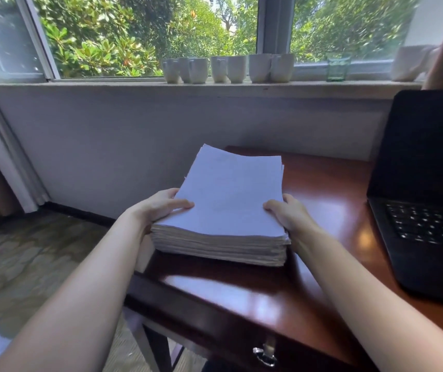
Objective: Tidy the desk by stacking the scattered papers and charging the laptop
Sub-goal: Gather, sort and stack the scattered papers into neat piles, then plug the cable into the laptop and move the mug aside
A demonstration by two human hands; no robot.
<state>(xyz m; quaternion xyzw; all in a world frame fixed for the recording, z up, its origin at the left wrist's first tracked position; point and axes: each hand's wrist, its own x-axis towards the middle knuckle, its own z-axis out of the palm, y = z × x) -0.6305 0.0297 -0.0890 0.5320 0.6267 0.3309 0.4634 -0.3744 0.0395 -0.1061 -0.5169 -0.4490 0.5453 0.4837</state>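
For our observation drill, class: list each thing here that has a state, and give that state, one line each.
stack: gathered, edges uneven, at the desk's left edge
left hand: grips stack's left side
right hand: grips stack's right side
laptop: open, screen dark, no cable seen
drawer: shut
glass: upright

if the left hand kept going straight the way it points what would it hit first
The paper stack. The left hand grips its left edge and points forward-right into it, so going on would likely just push the stack along the desk. What lies beyond is unclear in depth.
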